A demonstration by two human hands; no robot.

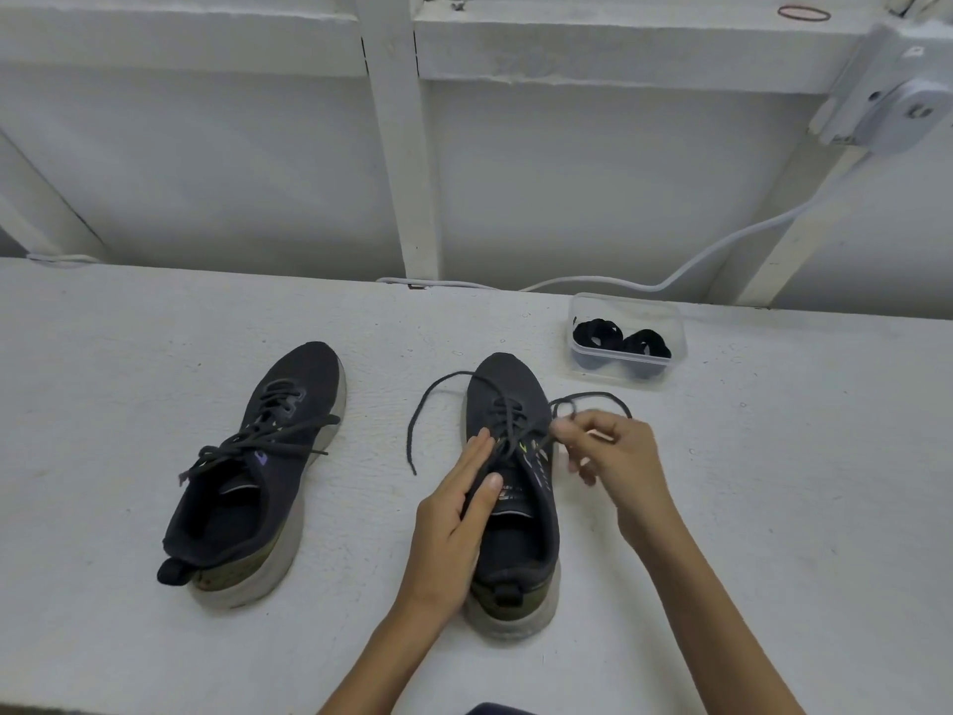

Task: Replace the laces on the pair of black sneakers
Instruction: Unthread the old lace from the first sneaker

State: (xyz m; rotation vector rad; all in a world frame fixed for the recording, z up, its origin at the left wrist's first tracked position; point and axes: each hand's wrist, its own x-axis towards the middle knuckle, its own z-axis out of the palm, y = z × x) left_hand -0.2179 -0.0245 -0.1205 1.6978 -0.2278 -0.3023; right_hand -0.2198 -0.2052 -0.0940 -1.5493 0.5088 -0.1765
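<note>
Two black sneakers sit on the white worktop point(773, 508), toes pointing away from the person. The left sneaker point(252, 472) lies apart on the left, angled slightly, its lace threaded and its loose ends draped across the upper. The right sneaker point(515, 528) stands upright between the two arms. The left grip point(454, 528) lies on this shoe's tongue and near side, its fingers straight and close together, pressing down and curled round nothing. The right grip point(613, 456), just beside the shoe's right edge, pinches a strand of the old lace point(433, 399) between thumb and fingertips. The lace's other end curves out over the worktop on the left of the shoe. Behind the shoe on the right, a clear plastic tub point(626, 307) holds two coiled black laces point(598, 333). A white cable point(722, 250) runs along the back edge up to a wall-mounted white device point(897, 110).
</note>
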